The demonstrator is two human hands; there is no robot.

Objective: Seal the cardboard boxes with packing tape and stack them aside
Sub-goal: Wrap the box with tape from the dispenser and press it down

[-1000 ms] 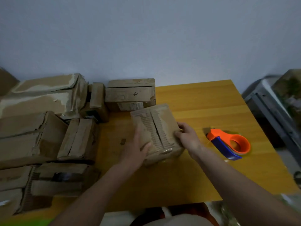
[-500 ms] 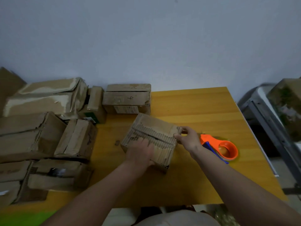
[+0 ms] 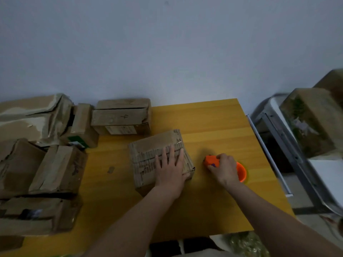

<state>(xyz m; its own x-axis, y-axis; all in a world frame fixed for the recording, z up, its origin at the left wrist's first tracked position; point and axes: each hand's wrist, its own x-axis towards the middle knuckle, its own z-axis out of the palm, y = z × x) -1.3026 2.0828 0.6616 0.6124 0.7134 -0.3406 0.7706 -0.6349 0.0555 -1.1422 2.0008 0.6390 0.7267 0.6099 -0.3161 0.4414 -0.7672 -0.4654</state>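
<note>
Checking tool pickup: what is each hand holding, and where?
Right hand grips the tape dispenser by its handle; left hand only presses flat on the box.

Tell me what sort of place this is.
Probably a small packing or storage room: worn brown cardboard boxes stacked on a yellow wooden table, with an orange tape dispenser in the right hand.
</note>
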